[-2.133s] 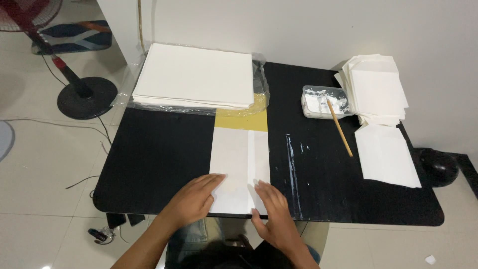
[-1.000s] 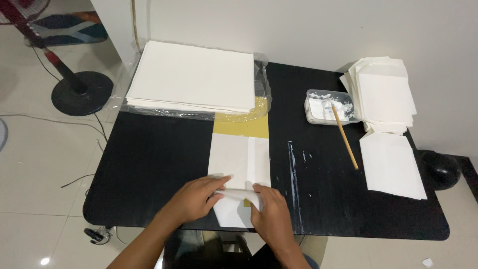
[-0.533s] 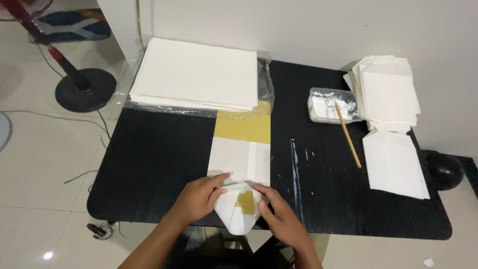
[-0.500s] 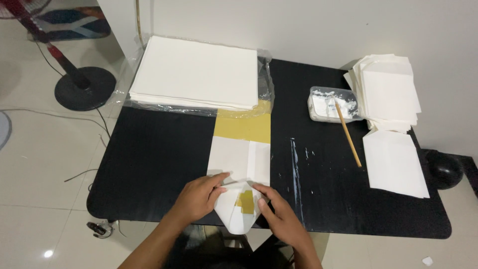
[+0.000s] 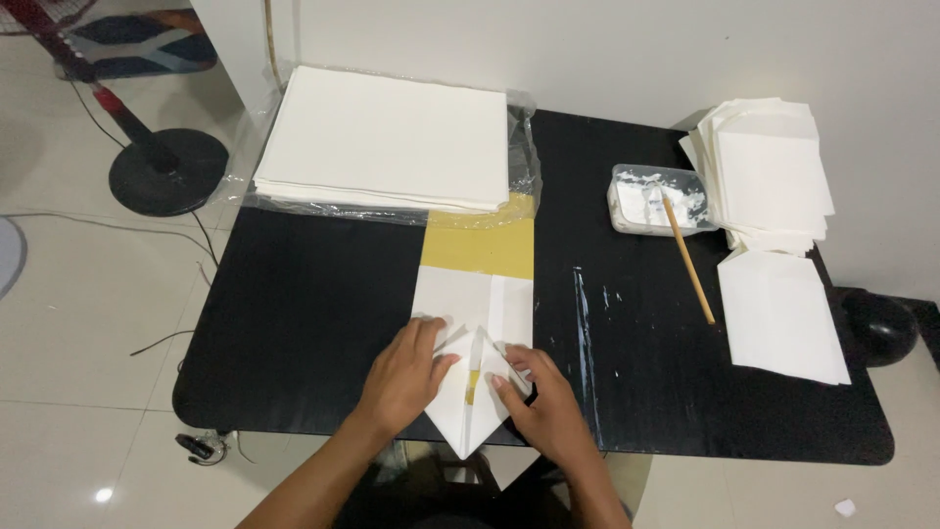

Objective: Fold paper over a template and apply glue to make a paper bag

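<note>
Change: your folded corners now meet in a point on the white-and-yellow paper sheet (image 5: 473,338).
Left hand (image 5: 406,377): your fingers spread flat, pinning one flap.
Right hand (image 5: 543,402): your fingers flat, creasing the other.

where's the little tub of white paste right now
In the head view, the tub of white paste sits on the far right part of the black table, beside the stack of folded white sheets, with a wooden stick leaning in it.

1. Folded sheet (image 5: 477,323): matt white paper, yellow inner face.
2. Table (image 5: 304,323): smooth black top, white smears.
3. Paper stack (image 5: 387,137): on glossy clear plastic wrap (image 5: 521,147).
4. Stick (image 5: 688,259): bare wood.
</note>
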